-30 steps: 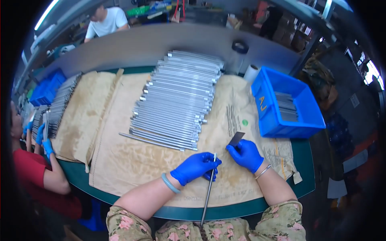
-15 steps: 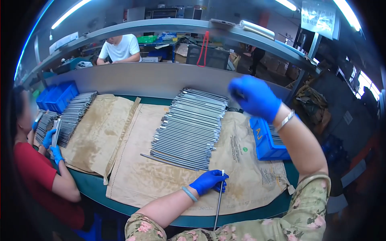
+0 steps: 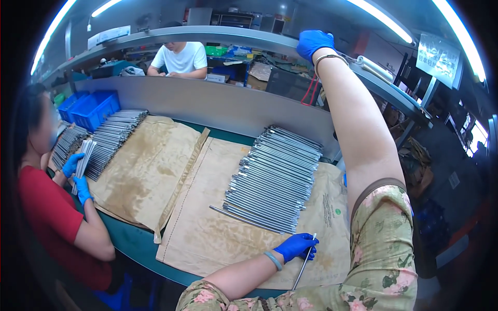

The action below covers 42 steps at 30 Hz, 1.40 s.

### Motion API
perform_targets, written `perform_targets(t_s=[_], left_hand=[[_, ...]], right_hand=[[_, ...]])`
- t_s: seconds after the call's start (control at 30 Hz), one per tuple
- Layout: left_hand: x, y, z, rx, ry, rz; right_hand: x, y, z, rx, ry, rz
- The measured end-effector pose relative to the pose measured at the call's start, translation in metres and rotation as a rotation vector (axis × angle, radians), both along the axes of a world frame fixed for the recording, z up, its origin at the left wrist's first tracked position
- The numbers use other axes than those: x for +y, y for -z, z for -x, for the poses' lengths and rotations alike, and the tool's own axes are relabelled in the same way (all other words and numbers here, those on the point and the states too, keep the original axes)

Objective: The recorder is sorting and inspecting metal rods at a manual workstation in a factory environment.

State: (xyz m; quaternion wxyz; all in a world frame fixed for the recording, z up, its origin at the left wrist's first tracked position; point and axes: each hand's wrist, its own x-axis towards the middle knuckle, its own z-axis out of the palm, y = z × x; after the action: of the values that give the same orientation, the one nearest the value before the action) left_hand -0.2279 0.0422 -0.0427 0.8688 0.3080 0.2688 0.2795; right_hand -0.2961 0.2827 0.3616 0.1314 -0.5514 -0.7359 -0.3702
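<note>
My left hand, in a blue glove, is closed around a thin metal rod near the front edge of the table. The rod stands tilted, its pale upper end just above my fingers. My right hand, gloved too, is raised high at the overhead rail, fingers curled closed; whatever they hold is hidden. A wide layer of metal rods lies side by side on brown paper sacking. One rod lies slightly apart along the near side of that layer.
On the left, a co-worker in a red top holds a bunch of rods in blue gloves. Blue bins and more rods lie beyond. Behind the grey partition sits a person in white. A red loop hangs from the rail.
My right hand has risen from above the table's far right up to the rail. My left hand keeps its rod. The whole view has shifted, so the table appears further right.
</note>
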Motion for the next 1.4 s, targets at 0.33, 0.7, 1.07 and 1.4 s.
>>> perform_targets(t_s=[0.33,0.7,1.07,1.4], left_hand=[[0.026,0.045,-0.021,-0.124,0.044,-0.025],[0.078,0.149,-0.112,-0.524,-0.202,-0.108],[0.077,0.168,-0.185,-0.534,-0.277,-0.172],[0.090,0.142,-0.203,-0.415,-0.221,-0.200]], right_hand=[[-0.051,0.077,-0.073,0.061,-0.666,0.203],[-0.158,0.479,-0.378,1.510,-0.406,1.309],[-0.201,0.543,-0.449,1.472,-0.487,2.006],[-0.189,0.536,-0.464,1.594,-0.467,2.002]])
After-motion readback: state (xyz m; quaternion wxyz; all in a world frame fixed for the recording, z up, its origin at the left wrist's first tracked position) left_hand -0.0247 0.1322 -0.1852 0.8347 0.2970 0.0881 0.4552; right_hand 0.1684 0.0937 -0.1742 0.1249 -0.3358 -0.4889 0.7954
